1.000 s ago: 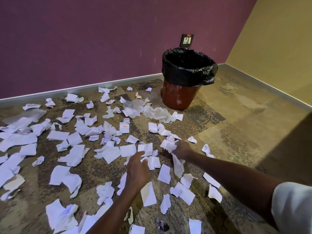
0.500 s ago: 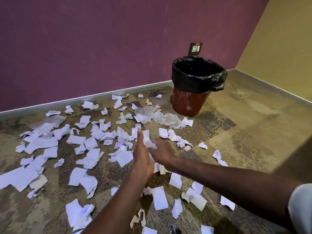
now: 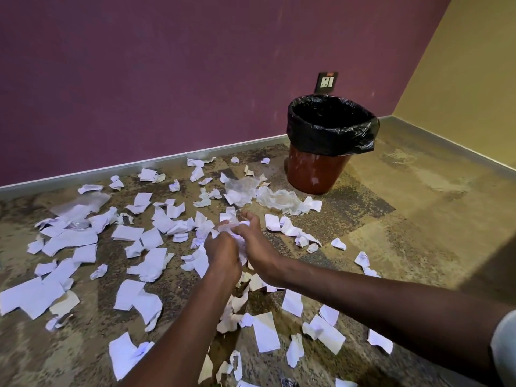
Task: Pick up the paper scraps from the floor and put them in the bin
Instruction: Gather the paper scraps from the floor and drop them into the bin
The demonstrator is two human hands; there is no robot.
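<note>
Several white paper scraps (image 3: 71, 240) litter the carpet across the left and middle of the head view. My left hand (image 3: 222, 254) and my right hand (image 3: 255, 244) meet above the floor, both curled around a bunch of crumpled scraps (image 3: 233, 229) held between them. The bin (image 3: 326, 143), a brown bucket lined with a black bag, stands upright by the purple wall, beyond and to the right of my hands. What lies inside the bin is hidden in the dark bag.
A clear plastic sheet (image 3: 275, 198) lies crumpled near the bin's foot, and another (image 3: 82, 202) lies far left. A wall socket (image 3: 326, 82) sits above the bin. The yellow wall (image 3: 460, 79) closes the corner on the right; bare carpet (image 3: 418, 219) stretches there.
My hands came together from separate spots on the floor and lifted, now bunching scraps between them. The camera drew closer, so the bin appears further right and lower.
</note>
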